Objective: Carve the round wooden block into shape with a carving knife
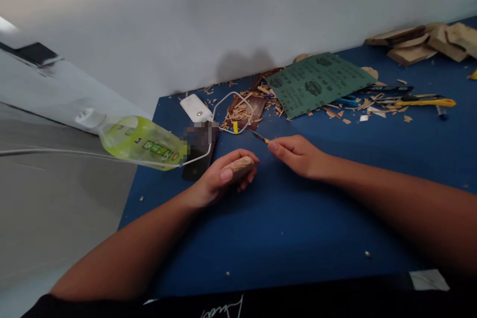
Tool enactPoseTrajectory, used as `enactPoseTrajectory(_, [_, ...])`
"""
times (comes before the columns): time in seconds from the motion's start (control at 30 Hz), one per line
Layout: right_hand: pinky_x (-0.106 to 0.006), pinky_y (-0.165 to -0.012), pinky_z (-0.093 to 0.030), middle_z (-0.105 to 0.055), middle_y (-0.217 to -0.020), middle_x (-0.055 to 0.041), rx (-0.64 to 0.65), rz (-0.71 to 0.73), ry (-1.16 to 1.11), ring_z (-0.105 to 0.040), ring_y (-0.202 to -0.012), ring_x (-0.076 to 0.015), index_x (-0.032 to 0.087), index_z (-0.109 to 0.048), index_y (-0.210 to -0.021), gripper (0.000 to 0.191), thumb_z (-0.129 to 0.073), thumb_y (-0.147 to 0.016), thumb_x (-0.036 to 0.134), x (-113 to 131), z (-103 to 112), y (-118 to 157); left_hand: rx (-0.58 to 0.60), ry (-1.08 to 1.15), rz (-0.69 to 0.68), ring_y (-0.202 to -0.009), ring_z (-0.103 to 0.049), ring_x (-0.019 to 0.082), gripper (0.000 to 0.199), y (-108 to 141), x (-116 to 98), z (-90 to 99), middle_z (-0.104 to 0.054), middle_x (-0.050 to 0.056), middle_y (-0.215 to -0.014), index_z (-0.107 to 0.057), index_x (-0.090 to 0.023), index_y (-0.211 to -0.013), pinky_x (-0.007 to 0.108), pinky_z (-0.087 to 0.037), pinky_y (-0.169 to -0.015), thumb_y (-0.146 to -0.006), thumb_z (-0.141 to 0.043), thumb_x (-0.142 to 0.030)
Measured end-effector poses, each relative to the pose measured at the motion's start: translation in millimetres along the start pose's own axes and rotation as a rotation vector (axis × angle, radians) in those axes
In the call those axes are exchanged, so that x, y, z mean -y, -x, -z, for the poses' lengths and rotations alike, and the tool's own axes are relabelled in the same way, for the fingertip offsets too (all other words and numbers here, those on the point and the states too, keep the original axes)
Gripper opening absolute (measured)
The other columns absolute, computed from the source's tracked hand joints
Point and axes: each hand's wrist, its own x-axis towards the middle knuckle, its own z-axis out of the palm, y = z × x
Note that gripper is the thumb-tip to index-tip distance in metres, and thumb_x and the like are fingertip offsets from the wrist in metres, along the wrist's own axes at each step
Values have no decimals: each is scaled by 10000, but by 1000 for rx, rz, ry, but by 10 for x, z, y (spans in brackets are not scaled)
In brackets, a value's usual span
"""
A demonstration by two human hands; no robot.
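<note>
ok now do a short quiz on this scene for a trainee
1. What does the left hand hold?
2. True or false: the plastic bottle stands upright.
3. What does the right hand hold between its fingers?
a) a pencil
b) a small knife
c) a paintbrush

Key:
1. A block of pale wood
2. False: it lies on its side
3. b
</note>
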Motion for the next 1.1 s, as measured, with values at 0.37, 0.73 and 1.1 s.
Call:
enactPoseTrajectory(0.37, [-275, -689, -358, -547, -783, 33, 22, 127, 62, -481, -702, -132, 214, -564, -919, 383, -456, -1119, 523, -74, -57, 35, -120, -127, -92, -1143, -722, 282, 412, 0, 34, 68, -671, 184, -1431, -706, -172, -1269, 376, -634, -873, -902, -824, -318])
enactPoseTrajectory(0.73, [-297, -693, -384, -678, -854, -9, -49, 0, 190, -579, -718, -170, 207, -589, -1150, 339, -458, -1109, 516, 24, -55, 51, -537, -434, -39, -895, -765, 228, 445, -31, -20, 7, -817, 79, -977, -714, -163, -998, 311, -587, -777, -798, -904, -512])
enactPoseTrajectory(1.1, [-298, -718, -404, -779, -973, -50, -141, -157, 419, -698, -838, -219, 222, -642, -1260, 386, -423, -1111, 502, -6, -48, 22, -461, -1255, -119, -1029, -683, 269, 407, -78, -10, 31, -748, 74, -1046, -718, -196, -1047, 416, -559, -943, -904, -766, -574])
